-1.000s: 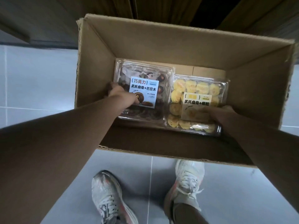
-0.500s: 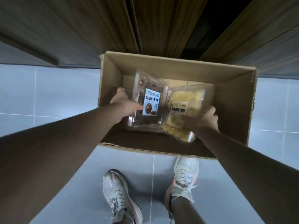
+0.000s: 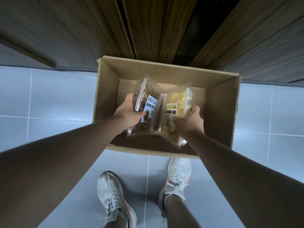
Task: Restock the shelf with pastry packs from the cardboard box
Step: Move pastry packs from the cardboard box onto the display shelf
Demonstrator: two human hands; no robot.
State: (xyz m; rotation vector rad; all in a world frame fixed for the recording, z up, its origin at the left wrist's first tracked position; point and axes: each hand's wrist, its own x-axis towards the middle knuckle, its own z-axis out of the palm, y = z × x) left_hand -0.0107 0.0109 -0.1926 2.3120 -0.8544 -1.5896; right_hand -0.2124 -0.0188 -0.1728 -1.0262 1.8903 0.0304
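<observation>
Both hands grip clear packs above the cardboard box (image 3: 220, 102): left hand (image 3: 130, 112) chocolate pack (image 3: 145, 102), right hand (image 3: 190, 120) yellow pack (image 3: 176, 104).

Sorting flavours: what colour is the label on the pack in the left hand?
Blue and white, on the chocolate pastry pack gripped by the left hand; head view.

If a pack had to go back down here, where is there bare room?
The cardboard box floor shows bare beyond the chocolate pack and yellow pack. Grey tiles lie bare left and right of it. Near its front wall, both hands and packs crowd.
</observation>
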